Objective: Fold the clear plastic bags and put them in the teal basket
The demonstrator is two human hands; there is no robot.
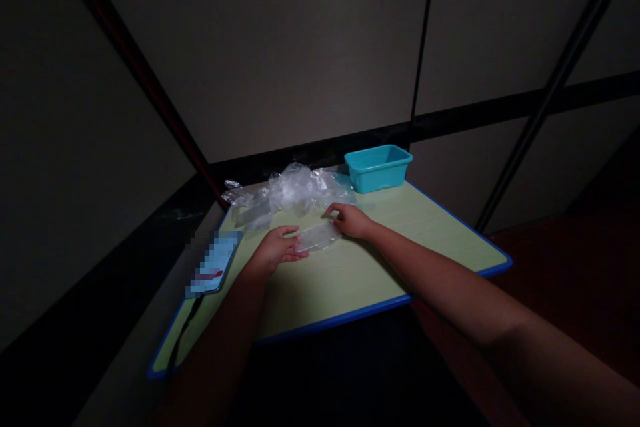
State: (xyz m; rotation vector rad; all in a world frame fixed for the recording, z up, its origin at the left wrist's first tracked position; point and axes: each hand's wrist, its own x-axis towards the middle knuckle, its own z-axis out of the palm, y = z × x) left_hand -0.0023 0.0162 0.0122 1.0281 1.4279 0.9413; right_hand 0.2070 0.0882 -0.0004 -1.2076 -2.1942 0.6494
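A small clear plastic bag (pixel 319 237) lies flat over the middle of the yellow-green table (pixel 380 267), between my two hands. At its left end is my left hand (pixel 278 247), with thumb and fingers spread apart and the fingertips touching the bag's edge. My right hand (pixel 349 220) rests at the bag's right end, its fingers bent, with the index finger reaching out above the bag. Behind both hands is a crumpled heap of clear plastic bags (pixel 300 188).
A turquoise plastic basket (pixel 381 177) stands at the table's back right corner. At the left edge lies a phone or tablet (pixel 216 263) with a lit screen, and a dark cord (pixel 186 327) runs below it. Panelled walls rise behind the table.
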